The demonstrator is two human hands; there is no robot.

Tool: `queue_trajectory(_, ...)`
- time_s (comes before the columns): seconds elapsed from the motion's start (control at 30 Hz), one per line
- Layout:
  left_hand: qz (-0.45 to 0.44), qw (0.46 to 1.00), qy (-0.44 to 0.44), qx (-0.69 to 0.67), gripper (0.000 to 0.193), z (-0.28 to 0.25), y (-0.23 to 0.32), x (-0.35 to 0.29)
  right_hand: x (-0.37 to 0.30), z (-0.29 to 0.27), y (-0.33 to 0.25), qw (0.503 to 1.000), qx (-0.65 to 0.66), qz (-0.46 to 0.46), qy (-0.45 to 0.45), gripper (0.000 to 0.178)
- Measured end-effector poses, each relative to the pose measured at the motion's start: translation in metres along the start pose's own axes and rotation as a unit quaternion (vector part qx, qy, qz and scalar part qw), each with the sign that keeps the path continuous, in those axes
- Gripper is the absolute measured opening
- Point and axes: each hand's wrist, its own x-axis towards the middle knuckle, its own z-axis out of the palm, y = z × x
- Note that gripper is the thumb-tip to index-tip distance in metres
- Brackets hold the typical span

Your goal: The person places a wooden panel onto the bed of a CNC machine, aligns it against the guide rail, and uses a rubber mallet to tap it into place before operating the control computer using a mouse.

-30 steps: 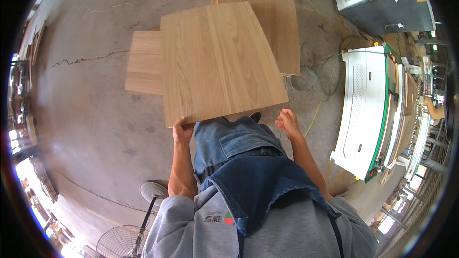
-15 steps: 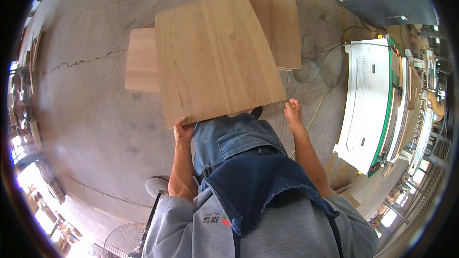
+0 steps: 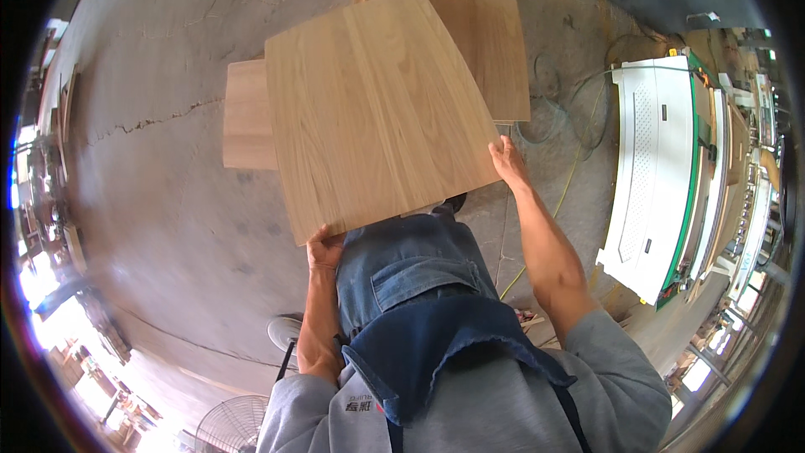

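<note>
A large light-brown wood panel (image 3: 381, 109) spreads out in front of me, its near edge close to my denim-covered legs. My left hand (image 3: 324, 247) grips its near left corner, thumb on top and fingers underneath. At the right edge, a little above the near right corner, my right hand (image 3: 508, 163) is closed on the same panel; its fingers are partly hidden beneath. Under and beyond the panel, a stack of similar brown wood boards (image 3: 478, 42) shows at the far side. Another, paler board (image 3: 247, 114) sticks out on the left.
A long white machine with a perforated panel (image 3: 650, 176) stands at the right. Beyond it is a dark grey and white cabinet (image 3: 688, 0). A hose (image 3: 599, 109) and a yellow cable cross the cracked concrete floor (image 3: 168, 201). A wire-caged fan (image 3: 235, 421) stands at lower left.
My right hand has moved up from the near right corner onto the panel's right edge. The panel's near left corner has come slightly closer to me, with my left hand still on it.
</note>
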Motion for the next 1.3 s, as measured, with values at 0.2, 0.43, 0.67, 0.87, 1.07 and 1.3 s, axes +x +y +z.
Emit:
queue_trajectory(0.2, 0.010, 0.999, 0.036, 0.002, 0.043, -0.011, -0.024, 0.003, -0.005, 0.023, 0.035, 0.995, -0.067, -0.018, 0.065, 0.061)
queue_trajectory(0.43, -0.069, 0.996, 0.004, 0.062, 0.032, 0.027, -0.042, 0.037, -0.018, -0.002, 0.071, 0.993, 0.037, 0.110, 0.012, 0.058)
queue_trajectory(0.67, -0.094, 0.968, 0.019, 0.230, 0.039, 0.090, -0.084, 0.099, -0.018, 0.004, 0.135, 0.990, -0.043, 0.102, 0.089, 0.046)
queue_trajectory(0.87, -0.122, 0.875, 0.002, 0.469, 0.046, 0.038, -0.080, 0.067, -0.157, 0.065, 0.193, 0.992, 0.113, 0.027, 0.039, 0.022)
queue_trajectory(1.07, -0.084, 0.824, 0.100, 0.551, 0.047, -0.059, -0.010, -0.009, -0.311, 0.110, 0.227, 0.887, 0.286, 0.309, -0.192, 0.015)
queue_trajectory(1.3, -0.009, 0.797, 0.196, 0.571, 0.038, -0.155, -0.033, -0.124, -0.336, 0.080, 0.238, 0.793, 0.450, 0.351, -0.213, 0.017)
